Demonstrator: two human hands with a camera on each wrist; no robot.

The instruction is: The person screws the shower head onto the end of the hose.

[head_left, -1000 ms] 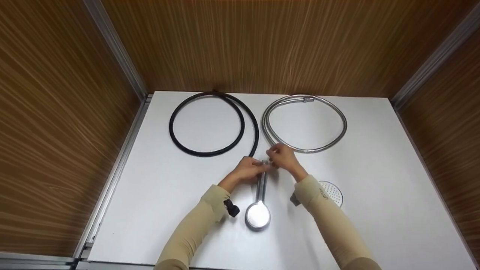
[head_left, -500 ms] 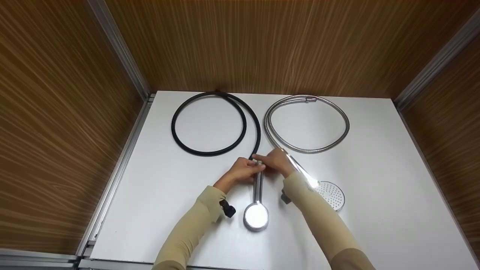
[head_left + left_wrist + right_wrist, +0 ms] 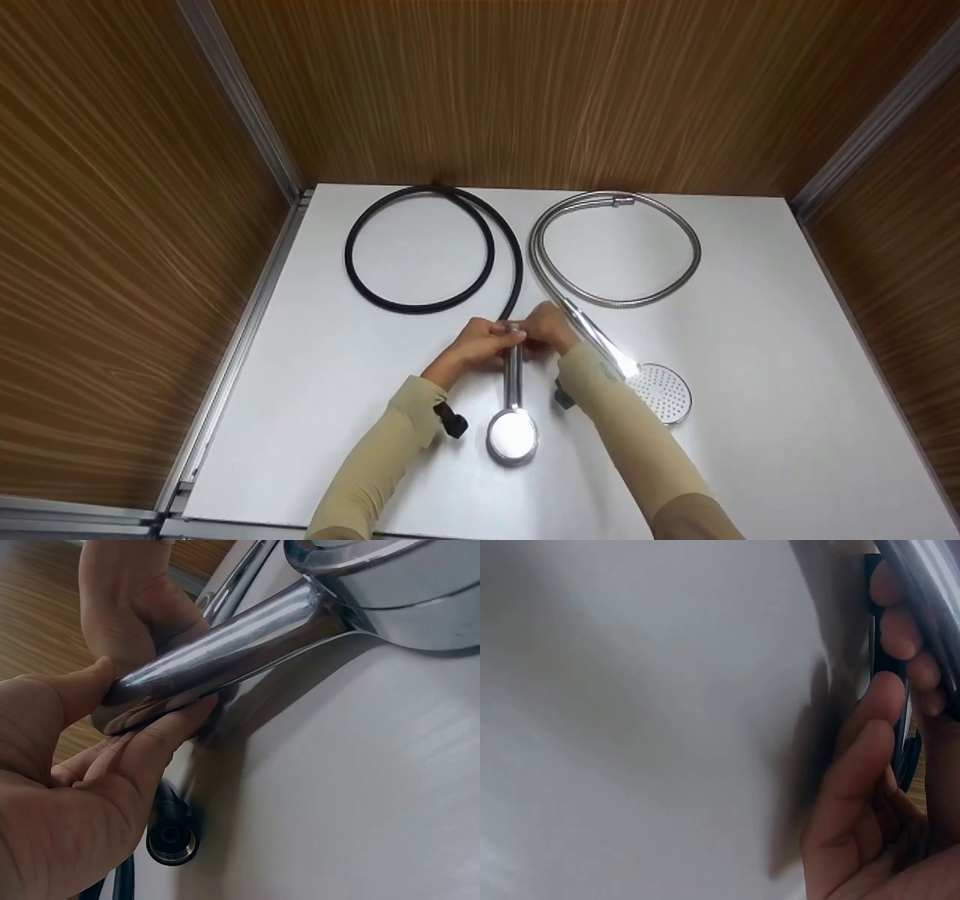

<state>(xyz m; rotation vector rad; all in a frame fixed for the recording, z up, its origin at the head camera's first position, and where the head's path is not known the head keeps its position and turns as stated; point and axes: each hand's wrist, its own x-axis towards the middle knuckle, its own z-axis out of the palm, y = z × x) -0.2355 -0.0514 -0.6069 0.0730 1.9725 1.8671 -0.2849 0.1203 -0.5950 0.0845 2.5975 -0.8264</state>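
A chrome hand shower (image 3: 514,382) points its round head toward the front of the white table. My left hand (image 3: 474,346) grips the far end of its handle, thumb on one side and fingertips on the other in the left wrist view. Right at that handle end is my right hand (image 3: 547,327), with bent fingers (image 3: 862,757); I cannot tell whether it pinches something small. The black hose (image 3: 519,262) runs from its coil down behind my hands. Its threaded end fitting (image 3: 172,840) lies below the handle, apart from it.
To the right, a second shower head (image 3: 663,394) with a perforated face lies with its handle toward the coiled metal hose (image 3: 697,255), partly behind the right sleeve (image 3: 622,405). Wood-grain panels (image 3: 480,90) stand around the back and sides of the table (image 3: 780,360).
My right hand has moved left to the handle end, uncovering more of the second shower head. My left hand, still gripping the handle, has shifted slightly left with it.
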